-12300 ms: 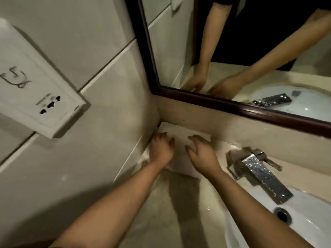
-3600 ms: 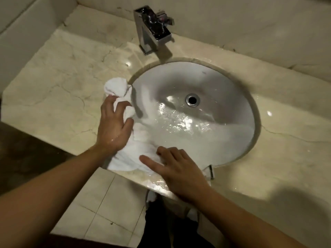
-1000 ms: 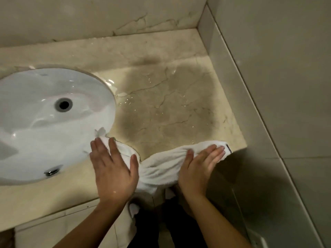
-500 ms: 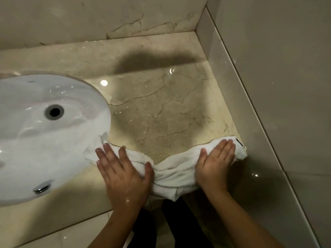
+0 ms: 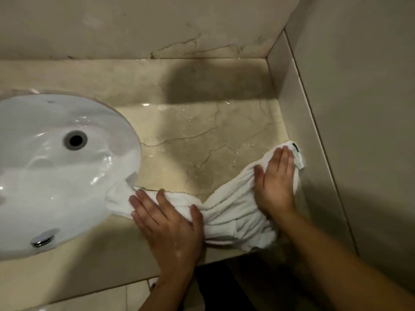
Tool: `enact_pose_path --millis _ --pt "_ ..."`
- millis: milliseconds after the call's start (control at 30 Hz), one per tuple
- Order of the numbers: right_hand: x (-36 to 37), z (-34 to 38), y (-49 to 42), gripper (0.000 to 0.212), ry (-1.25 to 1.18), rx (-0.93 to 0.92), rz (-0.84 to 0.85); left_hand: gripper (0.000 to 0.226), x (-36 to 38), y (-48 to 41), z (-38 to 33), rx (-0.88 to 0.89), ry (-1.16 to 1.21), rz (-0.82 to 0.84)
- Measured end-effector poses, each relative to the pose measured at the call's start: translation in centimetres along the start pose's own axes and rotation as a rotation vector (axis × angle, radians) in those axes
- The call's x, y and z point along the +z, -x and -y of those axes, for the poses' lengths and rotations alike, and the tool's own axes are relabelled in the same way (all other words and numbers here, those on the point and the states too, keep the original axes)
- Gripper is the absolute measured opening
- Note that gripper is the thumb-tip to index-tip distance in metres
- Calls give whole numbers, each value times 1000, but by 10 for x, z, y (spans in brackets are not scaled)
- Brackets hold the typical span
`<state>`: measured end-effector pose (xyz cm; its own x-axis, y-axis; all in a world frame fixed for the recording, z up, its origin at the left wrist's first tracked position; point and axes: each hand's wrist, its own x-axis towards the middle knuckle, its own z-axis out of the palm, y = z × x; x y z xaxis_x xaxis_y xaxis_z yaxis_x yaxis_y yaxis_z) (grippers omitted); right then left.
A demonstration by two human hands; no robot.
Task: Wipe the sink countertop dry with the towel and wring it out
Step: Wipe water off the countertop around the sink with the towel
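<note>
Head view: a look down at the right end of a sink counter, with both forearms reaching in from below.
Left hand [image 5: 170, 225]: laid flat, fingers straight and a little spread, nothing gripped. The palm and fingers press down on the left part of the towel [image 5: 231, 212], and the thumb lies across its bunched middle.
Right hand [image 5: 275, 182]: also flat, fingers straight and close together, thumb out to the side. It presses the towel's right end and curls round nothing.
Towel position: a white, rumpled band stretched between the two hands along the front of the countertop [image 5: 202, 149]. Its left end hangs over the rim of the sink basin [image 5: 56, 176]. Its right end touches the foot of the side wall [image 5: 359, 108]. The middle sags to the counter's front edge.
Countertop: beige veined stone, with a wet shine and drops behind the towel.
Basin: white and wet, with a dark round hole [image 5: 75, 140] and a chrome cap [image 5: 42, 241] nearer the front.
Labels and writing: a small dark tag [image 5: 296, 146] sits at the towel's right tip, just past the right fingertips. Any print on it is too small to read, and no other writing shows.
Below the counter: pale floor tiles [image 5: 89, 297].
</note>
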<state>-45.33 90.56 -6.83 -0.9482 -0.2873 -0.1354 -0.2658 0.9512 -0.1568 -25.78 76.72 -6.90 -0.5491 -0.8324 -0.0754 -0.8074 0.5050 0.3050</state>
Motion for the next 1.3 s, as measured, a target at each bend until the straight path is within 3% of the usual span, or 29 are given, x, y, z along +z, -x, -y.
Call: enact_pose_path --millis 300,467,633,933,1300 --pt "-13 11 -108 84 -42 -286 42 84 11 -17 -61 -182 76 -27" --pt "-14 28 -73 77 -52 -98 -125 82 1 -15 -39 -191 96 -89" --pt "-1 47 -76 69 -142 46 -116 89 5 -38 -31 -207 1 -120" --pt "-1 53 -110 61 -221 23 -174 84 9 -43 -40 -186 25 -77" --pt "-15 77 -192 61 -183 -285 -39 87 16 -66 -72 -133 7 -6"
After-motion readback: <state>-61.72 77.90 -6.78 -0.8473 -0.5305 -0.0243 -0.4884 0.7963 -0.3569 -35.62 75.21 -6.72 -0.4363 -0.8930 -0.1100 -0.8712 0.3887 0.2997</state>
